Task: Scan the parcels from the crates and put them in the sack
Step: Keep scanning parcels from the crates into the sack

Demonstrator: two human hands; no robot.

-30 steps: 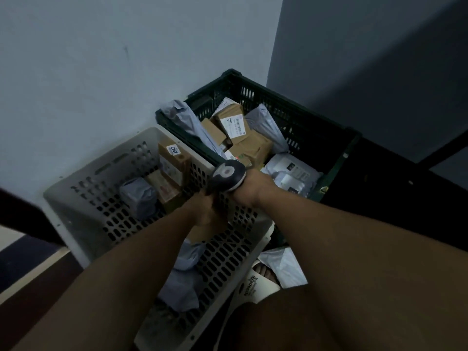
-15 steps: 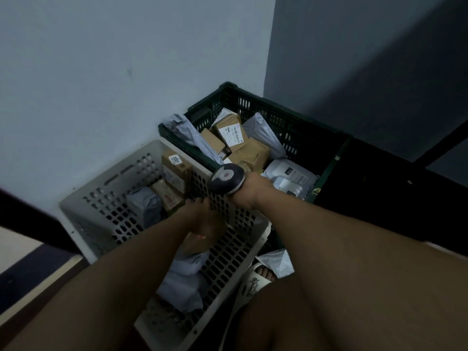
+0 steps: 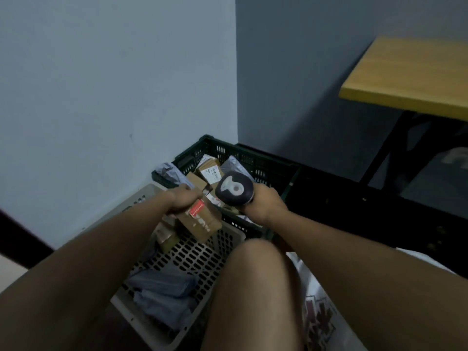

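My left hand (image 3: pixel 182 200) grips a brown cardboard parcel (image 3: pixel 201 221) with a red label, held above the grey perforated crate (image 3: pixel 192 259). My right hand (image 3: pixel 263 203) holds a dark handheld scanner (image 3: pixel 234 191), its head just right of the parcel. Grey poly bags (image 3: pixel 162 287) and another brown box (image 3: pixel 166 235) lie in the grey crate. The dark green crate (image 3: pixel 243 158) behind holds several boxes and bags. A white sack (image 3: pixel 321 312) shows at the lower right, partly hidden by my knee and right arm.
The two crates sit in a wall corner. A yellow-topped table (image 3: pixel 410 77) on black legs stands at the right, with a black base running along the wall beneath it. My knee (image 3: pixel 255 274) rises between the grey crate and the sack.
My left hand has lifted the brown parcel out of the grey crate. The scanner hand moved right and apart from it. The camera tilted up, bringing the table into view.
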